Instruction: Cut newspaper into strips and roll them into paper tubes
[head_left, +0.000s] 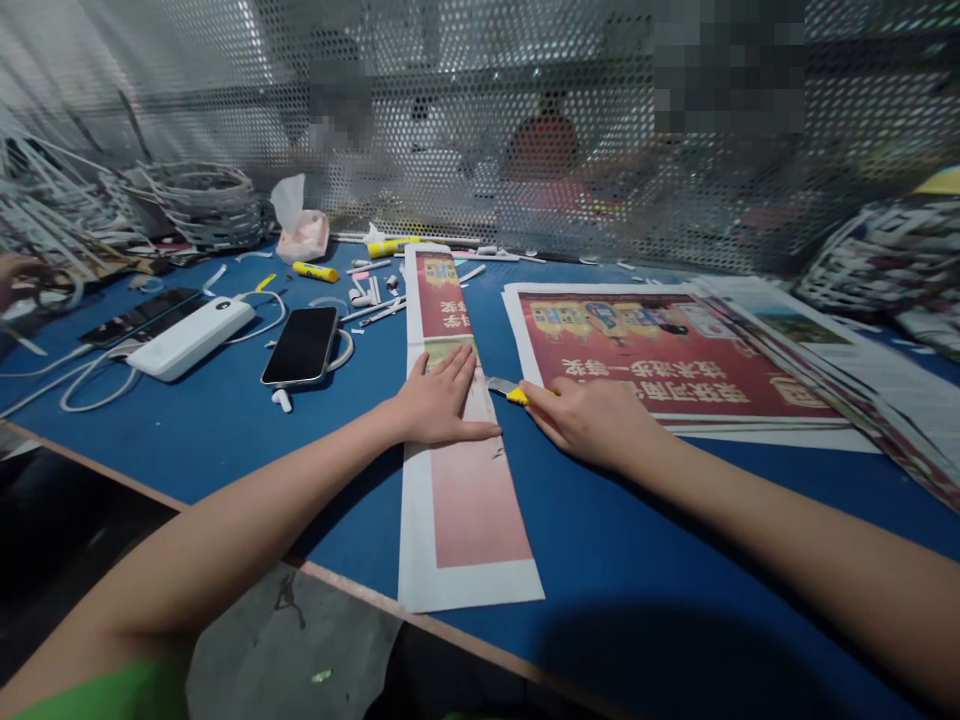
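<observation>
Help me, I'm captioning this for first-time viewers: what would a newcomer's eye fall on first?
Probably the long paper strip mid-table, the left hand spread flat on it and the right hand holding a yellow cutter, blade close by the strip's right edge. Next, perhaps, the red printed sheet lying to the right on the blue table, then the dark-screened phone to the left.
</observation>
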